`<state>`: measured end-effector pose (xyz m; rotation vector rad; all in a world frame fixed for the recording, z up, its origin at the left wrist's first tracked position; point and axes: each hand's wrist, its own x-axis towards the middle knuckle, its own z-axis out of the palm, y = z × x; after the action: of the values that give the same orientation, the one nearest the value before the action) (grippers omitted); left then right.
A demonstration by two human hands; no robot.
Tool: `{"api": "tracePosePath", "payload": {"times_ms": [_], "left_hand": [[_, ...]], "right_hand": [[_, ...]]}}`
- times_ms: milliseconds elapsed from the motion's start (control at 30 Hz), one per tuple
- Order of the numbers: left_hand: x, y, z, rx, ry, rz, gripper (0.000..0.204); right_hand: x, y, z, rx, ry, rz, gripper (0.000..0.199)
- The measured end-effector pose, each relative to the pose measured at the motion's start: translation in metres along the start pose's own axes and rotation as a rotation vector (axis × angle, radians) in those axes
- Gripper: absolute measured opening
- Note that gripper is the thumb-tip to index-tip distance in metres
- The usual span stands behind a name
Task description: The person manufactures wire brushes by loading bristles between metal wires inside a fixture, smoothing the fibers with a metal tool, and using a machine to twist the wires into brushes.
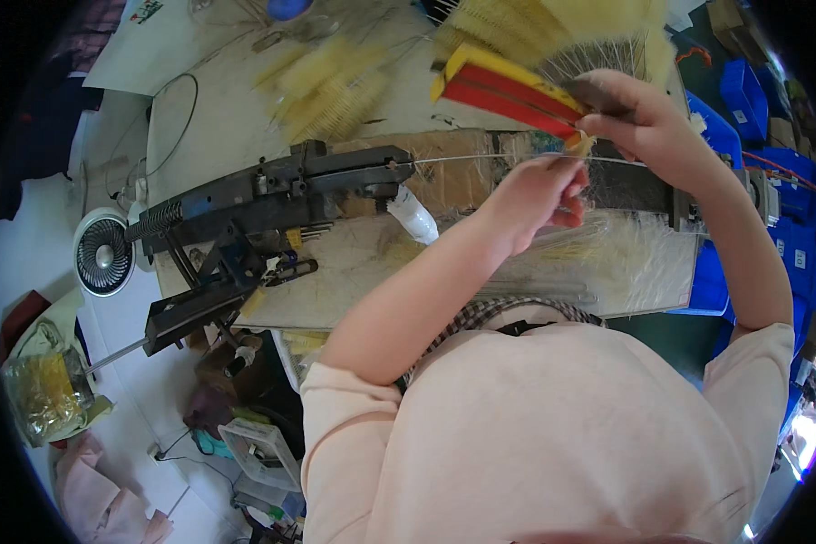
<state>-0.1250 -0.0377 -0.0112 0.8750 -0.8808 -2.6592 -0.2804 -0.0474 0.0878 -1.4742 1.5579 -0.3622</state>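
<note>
My left hand (537, 201) is closed at the thin metal wire (462, 160), fingers curled, with a small pale yellow tuft of bristles (584, 145) at its fingertips. Just above it, my right hand (646, 122) grips one end of a long red-and-yellow trough-shaped piece (515, 98), tilted up to the left. A dark flat part (598, 98) shows under the right fingers; its kind is unclear. The wire runs level from a black metal clamping machine (281, 186) on the left, past both hands, to a metal fixture (689, 210) on the right.
Yellow bristle brushes (335, 91) and a larger bundle with wire stems (598, 45) lie at the back of the table (218, 109). A white-wrapped nozzle (412, 216) hangs below the machine. Left stands a fan (104, 252); blue bins (793, 240) are stacked right.
</note>
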Motion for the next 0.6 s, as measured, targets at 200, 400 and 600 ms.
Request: {"api": "tracePosePath", "payload": {"times_ms": [200, 400, 600], "left_hand": [[-0.065, 0.001, -0.023, -0.313, 0.399, 0.159, 0.024], [-0.082, -0.007, -0.054, -0.366, 0.097, 0.197, 0.032], [-0.077, 0.007, -0.029, -0.345, 0.247, 0.24, 0.054]], "right_hand": [[0.021, 0.027, 0.01, -0.145, -0.038, -0.277, 0.029], [0.028, 0.008, 0.004, 0.071, -0.289, -0.061, 0.029], [0.032, 0.03, 0.023, 0.219, -0.173, 0.108, 0.029]]}}
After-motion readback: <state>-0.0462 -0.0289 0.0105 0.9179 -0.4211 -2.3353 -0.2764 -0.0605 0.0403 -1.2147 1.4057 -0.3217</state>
